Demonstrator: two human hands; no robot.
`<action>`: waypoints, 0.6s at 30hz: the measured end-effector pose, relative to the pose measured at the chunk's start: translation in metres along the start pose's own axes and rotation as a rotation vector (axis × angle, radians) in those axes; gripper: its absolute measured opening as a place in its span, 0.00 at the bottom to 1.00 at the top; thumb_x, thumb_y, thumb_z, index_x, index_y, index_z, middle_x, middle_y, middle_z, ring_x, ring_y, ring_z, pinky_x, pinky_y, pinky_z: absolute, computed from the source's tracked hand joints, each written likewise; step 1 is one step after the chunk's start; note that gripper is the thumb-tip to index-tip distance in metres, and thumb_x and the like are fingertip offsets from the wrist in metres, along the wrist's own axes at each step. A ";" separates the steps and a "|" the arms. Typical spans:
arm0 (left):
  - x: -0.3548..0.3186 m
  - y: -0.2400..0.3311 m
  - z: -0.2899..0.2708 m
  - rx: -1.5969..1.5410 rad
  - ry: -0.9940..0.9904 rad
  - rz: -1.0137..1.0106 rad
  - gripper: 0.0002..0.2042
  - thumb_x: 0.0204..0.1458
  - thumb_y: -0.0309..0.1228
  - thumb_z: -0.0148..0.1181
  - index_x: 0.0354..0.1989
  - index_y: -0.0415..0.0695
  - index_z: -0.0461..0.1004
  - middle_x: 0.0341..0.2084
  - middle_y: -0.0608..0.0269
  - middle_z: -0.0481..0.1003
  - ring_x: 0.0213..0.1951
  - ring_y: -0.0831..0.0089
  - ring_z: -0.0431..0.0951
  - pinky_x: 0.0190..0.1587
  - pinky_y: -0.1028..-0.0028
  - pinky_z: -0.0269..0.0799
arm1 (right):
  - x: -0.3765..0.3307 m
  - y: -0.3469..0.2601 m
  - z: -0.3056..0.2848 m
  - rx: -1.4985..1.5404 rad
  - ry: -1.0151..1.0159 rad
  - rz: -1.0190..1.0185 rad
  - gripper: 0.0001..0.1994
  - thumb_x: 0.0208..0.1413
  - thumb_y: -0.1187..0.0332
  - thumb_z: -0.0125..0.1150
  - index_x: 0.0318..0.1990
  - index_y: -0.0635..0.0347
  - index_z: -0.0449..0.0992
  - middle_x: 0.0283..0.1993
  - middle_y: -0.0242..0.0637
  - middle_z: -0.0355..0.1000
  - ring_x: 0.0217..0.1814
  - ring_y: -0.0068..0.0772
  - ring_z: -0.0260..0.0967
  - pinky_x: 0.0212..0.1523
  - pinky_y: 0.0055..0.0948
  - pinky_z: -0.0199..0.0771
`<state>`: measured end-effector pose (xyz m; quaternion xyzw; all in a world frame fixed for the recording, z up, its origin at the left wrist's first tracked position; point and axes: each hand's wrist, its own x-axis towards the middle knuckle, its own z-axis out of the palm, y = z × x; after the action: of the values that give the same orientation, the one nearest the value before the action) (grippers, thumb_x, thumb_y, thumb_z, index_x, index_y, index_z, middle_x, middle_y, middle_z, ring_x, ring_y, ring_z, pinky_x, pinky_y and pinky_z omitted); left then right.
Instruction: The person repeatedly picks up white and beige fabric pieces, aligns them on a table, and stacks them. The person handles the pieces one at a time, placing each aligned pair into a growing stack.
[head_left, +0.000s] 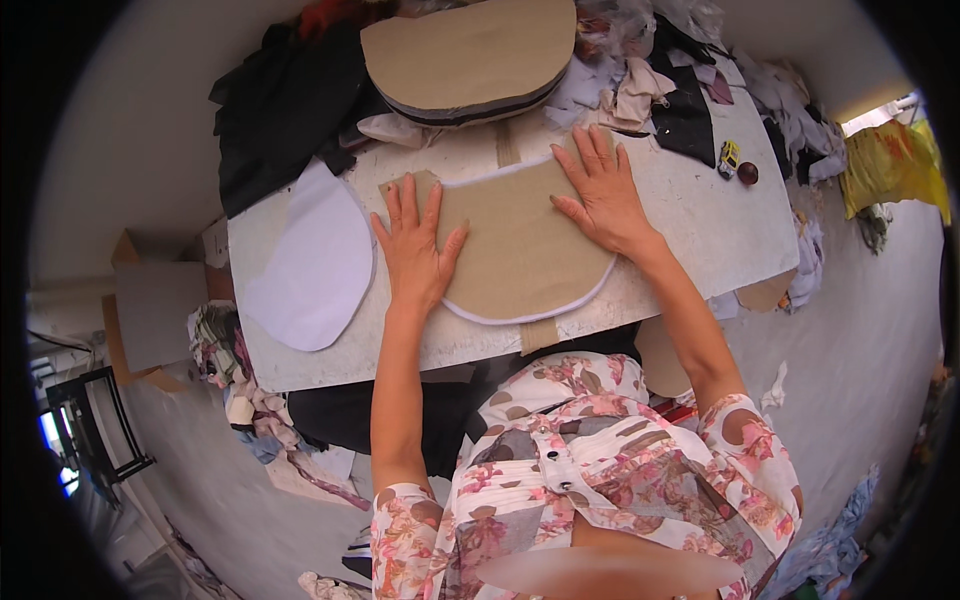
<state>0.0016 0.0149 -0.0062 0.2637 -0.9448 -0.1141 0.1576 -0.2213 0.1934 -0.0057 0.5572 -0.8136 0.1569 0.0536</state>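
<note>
The fingers of the left hand (pixel 415 250) are spread and nearly straight, the thumb held out to the side; they lie flat across the left end of a tan, woven-looking panel (pixel 525 250) with rounded near corners and a narrow white edging, and are closed around nothing; the fingers of the right hand (pixel 606 200) are likewise extended, thumb apart, pressed flat over the panel's far right corner without a grip; the panel itself lies flat on a pale, scuffed, white surface (pixel 700 225), its near edge uncovered; to the left of the panel, beyond the left hand, rests a smooth white sheet piece with a curved outline (pixel 315 265); beyond the panel's far edge stands a stack of tan, half-round pieces with dark layers below (pixel 470 55); far left of the panel spreads a matte black cloth (pixel 285 115); far right of it lie a crumpled beige cloth (pixel 640 95), a small yellow-and-black toy car (pixel 729 158) and, just beside the car, a dark red ball (pixel 748 173).
</note>
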 end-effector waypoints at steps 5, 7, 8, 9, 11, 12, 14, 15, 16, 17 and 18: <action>-0.003 -0.005 0.000 -0.058 -0.036 -0.034 0.30 0.56 0.50 0.51 0.65 0.49 0.60 0.69 0.54 0.47 0.70 0.53 0.43 0.67 0.47 0.30 | 0.001 -0.002 0.004 -0.010 -0.055 0.020 0.31 0.59 0.47 0.47 0.66 0.51 0.57 0.72 0.46 0.44 0.75 0.49 0.33 0.69 0.57 0.32; -0.008 -0.009 -0.007 -0.391 0.157 -0.086 0.27 0.58 0.47 0.49 0.63 0.46 0.62 0.67 0.54 0.52 0.69 0.54 0.47 0.67 0.52 0.36 | 0.004 -0.003 0.000 -0.006 -0.020 0.025 0.29 0.58 0.52 0.52 0.65 0.52 0.59 0.70 0.47 0.49 0.74 0.49 0.40 0.69 0.55 0.38; -0.012 -0.014 -0.014 -0.548 0.257 -0.111 0.25 0.60 0.45 0.48 0.62 0.45 0.63 0.66 0.53 0.55 0.68 0.55 0.50 0.68 0.54 0.39 | 0.012 -0.008 -0.006 0.060 0.102 -0.009 0.26 0.56 0.56 0.55 0.60 0.53 0.63 0.65 0.46 0.55 0.70 0.48 0.46 0.66 0.52 0.45; -0.017 -0.017 -0.023 -0.577 0.367 -0.133 0.23 0.61 0.43 0.47 0.61 0.43 0.65 0.64 0.53 0.58 0.67 0.56 0.53 0.67 0.57 0.44 | 0.018 -0.016 -0.016 0.128 0.216 -0.029 0.22 0.54 0.60 0.58 0.56 0.54 0.67 0.61 0.45 0.62 0.66 0.48 0.53 0.63 0.49 0.52; -0.030 -0.028 -0.047 -0.619 0.588 -0.173 0.20 0.63 0.38 0.45 0.58 0.40 0.67 0.59 0.53 0.66 0.64 0.58 0.61 0.65 0.63 0.52 | 0.030 -0.041 -0.027 0.338 0.291 -0.043 0.15 0.51 0.67 0.61 0.47 0.56 0.73 0.50 0.43 0.70 0.56 0.44 0.64 0.55 0.41 0.63; -0.041 -0.035 -0.057 -0.602 0.669 -0.247 0.18 0.63 0.35 0.45 0.56 0.39 0.68 0.56 0.54 0.69 0.61 0.60 0.64 0.63 0.65 0.56 | 0.040 -0.067 -0.028 0.479 0.253 -0.040 0.11 0.50 0.70 0.62 0.42 0.57 0.75 0.43 0.41 0.73 0.50 0.41 0.68 0.49 0.37 0.67; -0.058 -0.051 -0.069 -0.558 0.821 -0.323 0.16 0.64 0.34 0.43 0.52 0.37 0.71 0.51 0.55 0.73 0.56 0.65 0.70 0.60 0.68 0.60 | 0.058 -0.122 -0.018 0.684 0.207 -0.172 0.05 0.48 0.74 0.63 0.34 0.59 0.76 0.32 0.39 0.75 0.39 0.37 0.72 0.40 0.33 0.72; -0.067 -0.058 -0.073 -0.568 0.840 -0.387 0.16 0.64 0.34 0.43 0.52 0.37 0.71 0.50 0.55 0.73 0.56 0.66 0.70 0.60 0.69 0.60 | 0.067 -0.152 -0.009 0.754 0.197 -0.308 0.04 0.47 0.74 0.64 0.31 0.60 0.76 0.28 0.38 0.74 0.35 0.36 0.72 0.36 0.33 0.72; -0.078 -0.064 -0.079 -0.571 0.863 -0.454 0.16 0.64 0.34 0.43 0.51 0.36 0.72 0.50 0.55 0.74 0.55 0.67 0.70 0.59 0.69 0.60 | 0.074 -0.180 0.006 0.784 0.119 -0.372 0.06 0.46 0.72 0.66 0.31 0.60 0.76 0.30 0.38 0.74 0.36 0.36 0.71 0.36 0.34 0.72; -0.087 -0.071 -0.085 -0.570 0.891 -0.521 0.16 0.65 0.35 0.43 0.51 0.36 0.72 0.49 0.56 0.74 0.54 0.68 0.71 0.59 0.70 0.60 | 0.078 -0.205 0.023 0.816 0.041 -0.442 0.08 0.45 0.70 0.67 0.32 0.60 0.76 0.31 0.38 0.74 0.37 0.37 0.70 0.36 0.34 0.71; -0.094 -0.077 -0.087 -0.607 0.941 -0.562 0.17 0.65 0.36 0.44 0.49 0.35 0.72 0.47 0.57 0.75 0.52 0.70 0.71 0.58 0.71 0.61 | 0.084 -0.225 0.032 0.805 0.011 -0.467 0.09 0.44 0.69 0.68 0.32 0.60 0.76 0.32 0.38 0.73 0.38 0.38 0.70 0.36 0.34 0.71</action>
<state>0.1447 -0.0108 0.0289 0.4676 -0.5941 -0.2860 0.5887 -0.0424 0.0344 0.0303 0.7013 -0.5403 0.4469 -0.1286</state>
